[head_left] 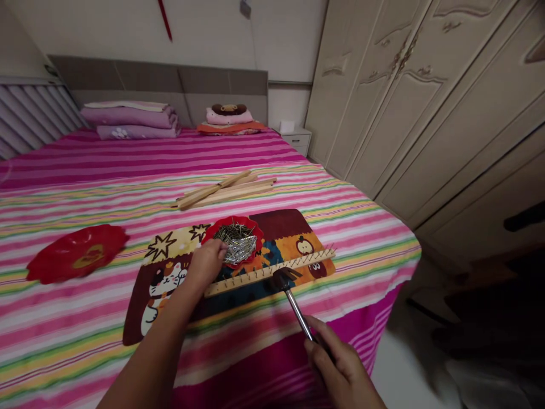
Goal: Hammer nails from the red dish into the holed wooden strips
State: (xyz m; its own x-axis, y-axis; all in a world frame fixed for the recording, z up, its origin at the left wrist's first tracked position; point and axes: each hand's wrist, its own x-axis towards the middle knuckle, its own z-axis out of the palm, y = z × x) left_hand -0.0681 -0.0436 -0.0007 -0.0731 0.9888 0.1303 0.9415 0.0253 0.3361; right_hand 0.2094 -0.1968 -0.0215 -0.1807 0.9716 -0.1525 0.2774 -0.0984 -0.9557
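Note:
My right hand is wrapped around the dark grip of a claw hammer with a shiny metal shaft. The hammer's dark head lies against a narrow wooden strip, which has a row of nails standing up along it. At the left rim of a red scalloped plate, my left hand has its fingers pinched together beside the heap of loose nails. Whatever those fingertips may hold is too small to make out. Under plate and strip lies a colourful cartoon mat.
Several bare wooden strips lie stacked farther back on the striped bedspread. Another red plate rests at the left. Folded bedding sits by the headboard, and a wardrobe stands along the right.

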